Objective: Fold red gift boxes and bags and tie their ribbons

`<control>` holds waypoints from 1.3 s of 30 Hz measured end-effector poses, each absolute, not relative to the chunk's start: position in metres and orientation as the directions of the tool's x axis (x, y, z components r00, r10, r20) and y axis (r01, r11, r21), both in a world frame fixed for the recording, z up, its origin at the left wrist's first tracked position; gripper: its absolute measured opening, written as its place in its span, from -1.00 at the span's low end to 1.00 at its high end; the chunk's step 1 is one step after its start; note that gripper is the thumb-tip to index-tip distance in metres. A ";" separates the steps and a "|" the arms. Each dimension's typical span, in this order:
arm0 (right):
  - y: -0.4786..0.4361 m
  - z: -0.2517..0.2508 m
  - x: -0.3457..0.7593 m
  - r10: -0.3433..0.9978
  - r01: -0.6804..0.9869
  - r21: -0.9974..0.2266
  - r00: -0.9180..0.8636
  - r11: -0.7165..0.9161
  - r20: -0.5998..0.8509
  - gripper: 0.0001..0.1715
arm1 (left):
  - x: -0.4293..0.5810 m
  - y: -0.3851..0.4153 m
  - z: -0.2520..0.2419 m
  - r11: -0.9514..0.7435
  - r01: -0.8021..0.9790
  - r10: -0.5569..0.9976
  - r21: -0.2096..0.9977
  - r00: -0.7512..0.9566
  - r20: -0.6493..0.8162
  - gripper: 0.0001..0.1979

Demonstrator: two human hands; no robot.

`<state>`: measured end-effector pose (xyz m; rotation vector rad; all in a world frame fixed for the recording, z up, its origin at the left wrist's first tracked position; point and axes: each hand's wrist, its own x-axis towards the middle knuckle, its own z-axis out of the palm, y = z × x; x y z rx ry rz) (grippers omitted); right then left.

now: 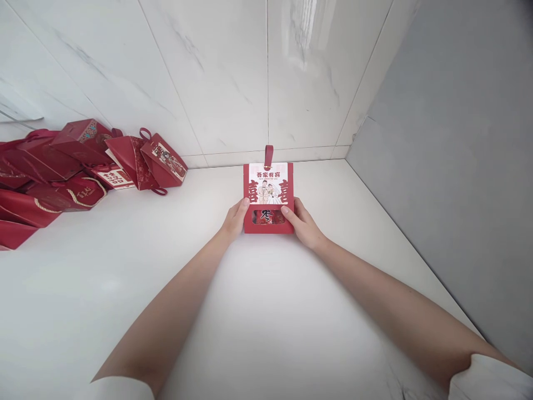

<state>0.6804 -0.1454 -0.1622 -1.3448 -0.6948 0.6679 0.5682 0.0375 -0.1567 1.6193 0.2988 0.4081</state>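
Note:
A red gift box [268,228] stands upright near the back of the white surface. Its white front panel carries red characters and a drawn wedding couple, and below that a clear window shows wrapped contents. A red ribbon loop [268,155] rises from its top. My left hand [236,219] holds the box's left side, thumb at the front edge. On the right side, my right hand [306,223] grips it, with the thumb on the front beside the window. The other fingers of both hands are mostly hidden.
A pile of red gift boxes [83,144], some with ribbon or cord handles, lies at the left against the wall. A marbled tile wall [233,83] closes off the back. The white surface [266,311] ends at a grey panel [466,166] on the right.

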 end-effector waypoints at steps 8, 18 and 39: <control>-0.146 -0.162 0.681 0.770 -0.037 -0.991 0.634 0.125 0.073 -0.37 | 0.569 0.038 -0.158 -0.071 -0.043 0.432 0.997 0.899 0.069 -0.27; -0.146 -0.162 0.681 0.774 -0.046 -0.992 0.630 0.119 0.064 -0.36 | 0.569 0.037 -0.158 -0.084 -0.027 0.447 0.996 0.892 0.062 -0.29; -0.146 -0.169 0.685 0.798 -0.025 -0.992 0.596 0.124 0.085 -0.42 | 0.574 0.041 -0.159 0.230 -0.038 0.490 0.972 0.868 -0.082 -0.38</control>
